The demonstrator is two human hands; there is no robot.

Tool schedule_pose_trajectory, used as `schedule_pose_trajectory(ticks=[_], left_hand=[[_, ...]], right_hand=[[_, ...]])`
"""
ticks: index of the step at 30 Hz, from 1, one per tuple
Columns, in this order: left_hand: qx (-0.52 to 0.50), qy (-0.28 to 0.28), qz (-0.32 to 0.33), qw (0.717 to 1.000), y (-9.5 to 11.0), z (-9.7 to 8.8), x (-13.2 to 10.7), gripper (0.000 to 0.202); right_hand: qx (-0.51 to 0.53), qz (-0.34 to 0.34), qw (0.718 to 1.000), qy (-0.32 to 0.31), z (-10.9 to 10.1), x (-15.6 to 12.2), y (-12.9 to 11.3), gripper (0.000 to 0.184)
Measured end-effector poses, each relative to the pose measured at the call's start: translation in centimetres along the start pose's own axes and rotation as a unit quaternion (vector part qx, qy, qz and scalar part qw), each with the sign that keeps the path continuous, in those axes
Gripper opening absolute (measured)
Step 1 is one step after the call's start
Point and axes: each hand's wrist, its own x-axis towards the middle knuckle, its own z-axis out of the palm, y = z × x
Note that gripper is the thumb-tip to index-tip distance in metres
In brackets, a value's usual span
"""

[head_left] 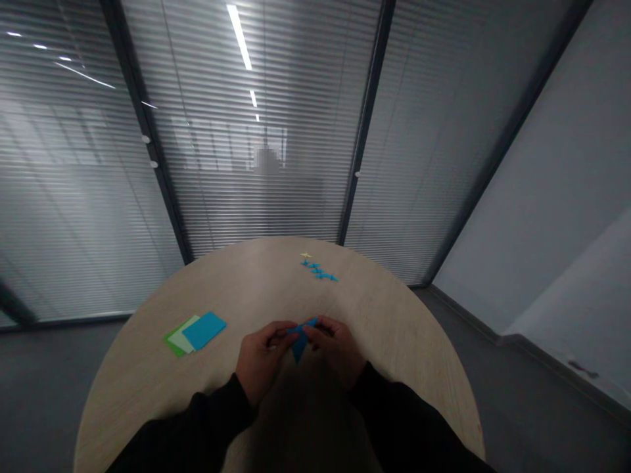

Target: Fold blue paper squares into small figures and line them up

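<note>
**Folded blue paper point(298, 343) pinched above a round desk point(236, 289)**

The folded blue paper sits between the person's hands, over the near part of the desk, with a pointed end hanging down and its upper edge held in the fingers. Its exact folds are partly hidden by the fingers. The left hand point(261, 358) and right hand point(335, 348) are both closed around the paper, fingertips pinching it from either side, and the two hands nearly touch at the middle. Black sleeves point(187, 427) cover both forearms, which reach in from the near edge of the desk.

Out to the left of the hands, a loose stack of paper point(194, 334) lies flat on the pale wood-grain top, with a blue sheet on top, a pale green sheet under it, and a brighter green sheet beneath. Farther off, near the far rim, a row of small blue folded pieces point(318, 269) lies in a slanting line, with a small yellow paper star point(305, 255) just beyond its end.

Behind the desk stands a glass partition with closed grey blinds point(261, 197) and dark metal frames, and a blurred figure point(266, 161) shows faintly through it. A pale wall point(537, 197) runs along the right, above a grey floor point(44, 387).
</note>
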Motion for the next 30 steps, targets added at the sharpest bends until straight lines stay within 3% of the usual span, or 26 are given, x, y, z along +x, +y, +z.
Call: schedule_pose_trajectory(ticks=[30], left_hand=[[-0.007,0.048,-0.015,0.999,0.07,-0.21,0.40,0.021]], right_hand=[[-0.076,-0.047,0.995,0.036,-0.09,0.20,0.32,0.038]])
